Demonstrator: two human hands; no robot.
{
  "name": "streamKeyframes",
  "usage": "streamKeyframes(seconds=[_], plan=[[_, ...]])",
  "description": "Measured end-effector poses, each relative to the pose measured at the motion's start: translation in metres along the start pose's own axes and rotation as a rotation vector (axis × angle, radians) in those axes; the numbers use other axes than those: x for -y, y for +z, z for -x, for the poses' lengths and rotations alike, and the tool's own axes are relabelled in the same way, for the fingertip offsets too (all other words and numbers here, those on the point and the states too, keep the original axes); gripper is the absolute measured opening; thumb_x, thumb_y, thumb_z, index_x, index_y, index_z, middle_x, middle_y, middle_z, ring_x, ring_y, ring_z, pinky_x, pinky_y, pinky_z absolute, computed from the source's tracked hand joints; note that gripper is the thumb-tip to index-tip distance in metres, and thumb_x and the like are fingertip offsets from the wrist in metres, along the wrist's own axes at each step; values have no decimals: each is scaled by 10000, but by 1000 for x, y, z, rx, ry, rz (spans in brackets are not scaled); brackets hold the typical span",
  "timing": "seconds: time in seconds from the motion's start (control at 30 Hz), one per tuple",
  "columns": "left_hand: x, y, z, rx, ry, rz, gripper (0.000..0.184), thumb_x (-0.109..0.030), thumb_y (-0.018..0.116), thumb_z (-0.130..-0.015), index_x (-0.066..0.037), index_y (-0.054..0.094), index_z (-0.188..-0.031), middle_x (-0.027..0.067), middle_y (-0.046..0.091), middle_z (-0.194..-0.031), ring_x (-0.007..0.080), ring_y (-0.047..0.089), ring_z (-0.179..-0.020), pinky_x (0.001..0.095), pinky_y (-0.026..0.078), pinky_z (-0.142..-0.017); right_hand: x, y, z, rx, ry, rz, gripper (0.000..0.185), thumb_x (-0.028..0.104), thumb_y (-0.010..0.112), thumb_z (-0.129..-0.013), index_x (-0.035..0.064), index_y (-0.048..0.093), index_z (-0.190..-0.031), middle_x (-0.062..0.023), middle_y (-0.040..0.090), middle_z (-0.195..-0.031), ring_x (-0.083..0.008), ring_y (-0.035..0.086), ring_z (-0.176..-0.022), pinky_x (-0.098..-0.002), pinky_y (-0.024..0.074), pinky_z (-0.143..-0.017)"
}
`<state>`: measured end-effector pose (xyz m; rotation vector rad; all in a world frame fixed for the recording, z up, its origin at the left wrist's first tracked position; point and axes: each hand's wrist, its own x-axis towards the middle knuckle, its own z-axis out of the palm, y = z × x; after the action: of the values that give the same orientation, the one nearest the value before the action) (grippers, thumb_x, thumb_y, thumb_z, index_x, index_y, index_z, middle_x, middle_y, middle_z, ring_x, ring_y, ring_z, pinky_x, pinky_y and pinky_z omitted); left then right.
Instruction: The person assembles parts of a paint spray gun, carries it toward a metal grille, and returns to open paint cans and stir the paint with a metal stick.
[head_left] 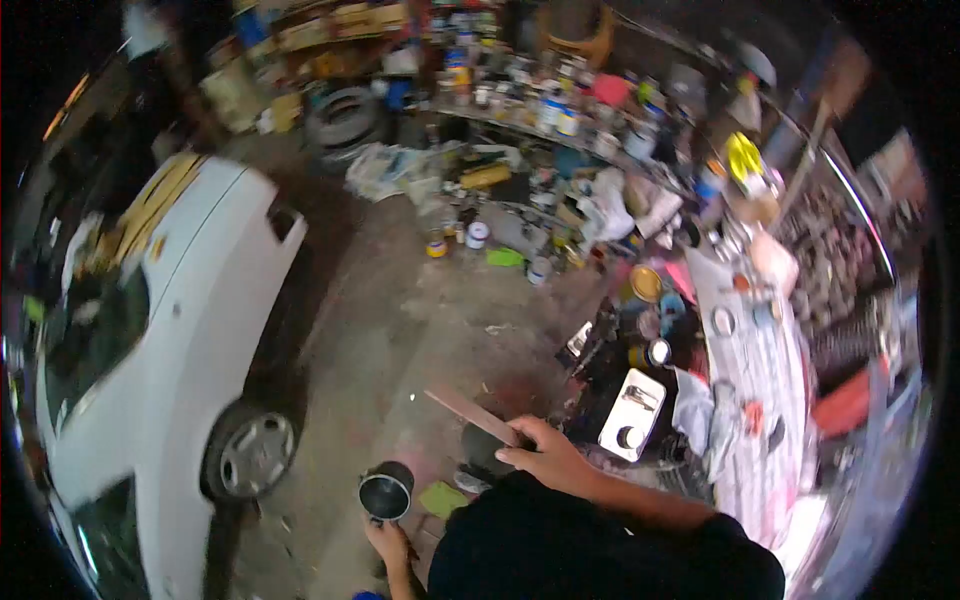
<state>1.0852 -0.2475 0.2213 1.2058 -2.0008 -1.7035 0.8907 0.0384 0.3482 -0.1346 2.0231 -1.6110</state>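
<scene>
My left hand (388, 545) is closed on the handle of a dark mug (386, 497), low in the head view. The mug's round mouth faces up toward me, and its inside looks dark grey; I cannot make out any contents. In my right hand (552, 458), gripped at one end, is a long flat pinkish-brown strip (468, 412). The strip points forward and left, above the floor and apart from the mug. Its material is too blurred to tell. A yellow-green cloth or paper (443, 499) lies on the floor near my feet.
A white car (200, 300) stands along the left. On the right, a cluttered bench (745, 400) carries cans and a white tray (633, 415). Shelves with bottles and cans (550, 110) line the back, near a tire (345, 118). Jars (477, 235) stand on the concrete floor (400, 320).
</scene>
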Motion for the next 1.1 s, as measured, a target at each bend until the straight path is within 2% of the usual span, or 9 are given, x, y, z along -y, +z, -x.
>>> streamKeyframes(seconds=[0.2, 0.3, 0.37, 0.5, 0.67, 0.77, 0.87, 1.0, 1.1], plan=[[10, 21, -100, 85, -196, 71, 514, -174, 667, -945, -30, 446, -1387, 161, 560, -1272, 302, 642, -1048, 471, 611, -771, 5, -37, -72, -216, 27, -121, 332, 216, 777, -893, 20, 642, -1123, -30, 625, -1021, -131, 582, -969, -290, 471, -866], [-48, 73, -149, 174, -323, -35, 413, -189, 665, -950, 35, 514, -1263, 175, 611, -1083, 269, 654, -961, 416, 638, -748, -8, -92, -96, -566, -71, -134, 299, 186, 773, -885, 26, 638, -1099, -27, 624, -967, -124, 577, -931, -297, 473, -840], [-40, 82, -203, 485, -31, -261, 401, -211, 691, -932, 23, 535, -1218, 146, 614, -1036, 264, 655, -923, 433, 638, -713, -1, -142, -97, -868, 0, -306, 316, 207, 772, -877, 19, 630, -1088, -55, 647, -926, -134, 580, -866, -318, 490, -763], [-50, 137, -288, 651, 57, -397, 397, -204, 679, -938, 16, 545, -1240, 132, 630, -1082, 261, 669, -935, 416, 633, -698, -97, -268, -72, -1441, 11, -20, 317, 192, 728, -873, 1, 617, -1100, -67, 637, -926, -149, 592, -813, -305, 480, -756], [-112, 216, -333, 796, 38, -402, 414, -157, 611, -972, 31, 537, -1333, 162, 605, -1285, 283, 661, -1040, 383, 634, -736, -209, -363, -9, -1806, 433, 271, 445, 243, 675, -844, -65, 597, -1156, -298, 659, -1073, -452, 645, -987, -478, 494, -869], [-134, 263, -359, 785, -2, -417, 401, -266, 662, -977, 27, 620, -1249, 210, 604, -1237, 314, 690, -956, 396, 632, -718, -211, -379, -2, -1789, 620, 231, 466, 250, 677, -824, -86, 597, -1136, -327, 650, -1070, -468, 636, -1000, -489, 492, -871], [-157, 304, -380, 1088, 914, -803, 398, -224, 686, -958, 34, 614, -1253, 205, 634, -1182, 295, 685, -934, 379, 619, -698, -186, -373, -9, -1733, 789, 393, 614, 280, 732, -799, -101, 549, -1245, -331, 643, -1125, -483, 617, -1048, -500, 494, -927], [-169, 379, -402, 1170, 168, -635, 555, -117, 630, -969, -4, 416, -1469, 173, 596, -1300, 283, 642, -1063, 387, 622, -757, -142, -327, -13, -1719, 675, 653, 754, 291, 756, -840, -94, 433, -1401, -340, 523, -1346, -490, 513, -1235, -498, 422, -1068], [-221, 448, -371, 1332, 88, -612, 556, -125, 637, -968, -19, 432, -1473, 161, 620, -1285, 278, 642, -1086, 379, 599, -727, -104, -261, -24, -1667, 587, 633, 813, 298, 763, -863, -51, 369, -1483, -323, 441, -1455, -477, 438, -1336, -498, 365, -1126]])
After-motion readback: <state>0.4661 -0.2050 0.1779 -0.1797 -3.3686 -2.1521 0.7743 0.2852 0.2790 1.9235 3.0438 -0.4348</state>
